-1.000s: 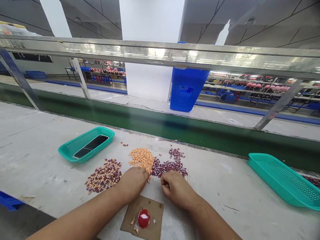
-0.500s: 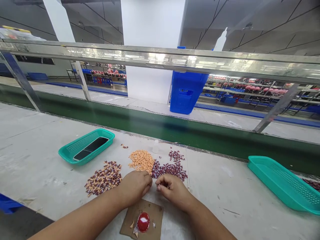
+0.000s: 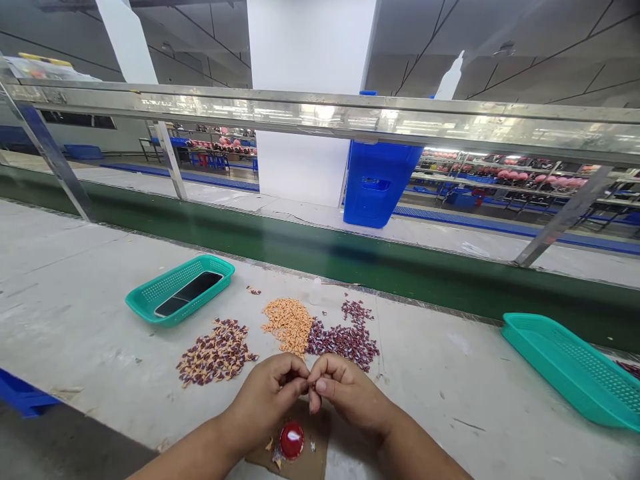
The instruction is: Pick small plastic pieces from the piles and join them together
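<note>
My left hand [image 3: 267, 393] and my right hand [image 3: 345, 393] meet above the near edge of a cardboard piece [image 3: 320, 433], fingertips pinched together around something small that they mostly hide. Just below them, a round red object [image 3: 292, 440] lies on the cardboard with a few pale scraps. Beyond my hands is a heap of orange pieces [image 3: 289, 325]. A heap of dark red pieces [image 3: 345, 343] lies to its right, and a mixed heap of dark and orange pieces [image 3: 215, 353] lies to the left.
A teal perforated basket [image 3: 180, 290] holding a dark phone [image 3: 189, 293] stands left of the heaps, and another teal basket [image 3: 565, 370] sits at right. Beyond the grey workbench [image 3: 75, 280] run a green conveyor band [image 3: 400, 273], a metal rail [image 3: 320, 107] and a blue crate [image 3: 380, 187].
My hands have moved together, and their fingertips now meet in a pinch. The view has shifted slightly, and the cardboard and red object sit lower in the picture.
</note>
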Demonstrator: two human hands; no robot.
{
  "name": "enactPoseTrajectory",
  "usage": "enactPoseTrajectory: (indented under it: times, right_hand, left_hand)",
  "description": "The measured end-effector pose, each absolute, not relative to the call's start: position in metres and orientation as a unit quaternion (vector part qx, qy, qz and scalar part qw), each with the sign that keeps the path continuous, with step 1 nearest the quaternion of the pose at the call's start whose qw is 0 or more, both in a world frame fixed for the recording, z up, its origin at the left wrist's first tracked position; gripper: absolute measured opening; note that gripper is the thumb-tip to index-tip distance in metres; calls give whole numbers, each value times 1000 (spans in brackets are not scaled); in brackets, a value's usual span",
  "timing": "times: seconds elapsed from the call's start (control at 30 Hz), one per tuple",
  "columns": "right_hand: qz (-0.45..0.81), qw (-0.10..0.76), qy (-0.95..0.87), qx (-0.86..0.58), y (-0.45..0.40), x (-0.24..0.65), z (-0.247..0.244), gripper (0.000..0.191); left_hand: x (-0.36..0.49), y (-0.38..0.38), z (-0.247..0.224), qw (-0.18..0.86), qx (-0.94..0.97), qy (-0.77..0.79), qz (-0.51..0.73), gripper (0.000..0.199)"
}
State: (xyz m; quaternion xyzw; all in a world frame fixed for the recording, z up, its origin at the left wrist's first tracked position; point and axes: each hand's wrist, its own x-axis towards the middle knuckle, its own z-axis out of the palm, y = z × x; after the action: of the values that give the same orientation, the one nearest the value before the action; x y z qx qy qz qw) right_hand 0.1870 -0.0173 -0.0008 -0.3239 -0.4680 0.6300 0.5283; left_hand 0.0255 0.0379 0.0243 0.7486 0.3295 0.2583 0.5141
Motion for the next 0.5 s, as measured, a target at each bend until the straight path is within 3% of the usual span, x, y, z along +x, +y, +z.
enactPoseTrajectory:
  times: [0.2, 0.4, 0.5]
  right_hand:
    - [664, 501, -466, -300, -19, 184, 1, 29]
    - [678, 457, -491, -301, -20, 180, 0, 33]
    - [585, 418, -567, -401, -23, 177, 6, 19]
  left_hand:
    - [22, 30, 27, 719, 592, 285, 227, 19]
    - [15, 32, 33, 713, 607, 317, 149, 7]
    - [8, 34, 28, 699, 609, 337, 168, 6]
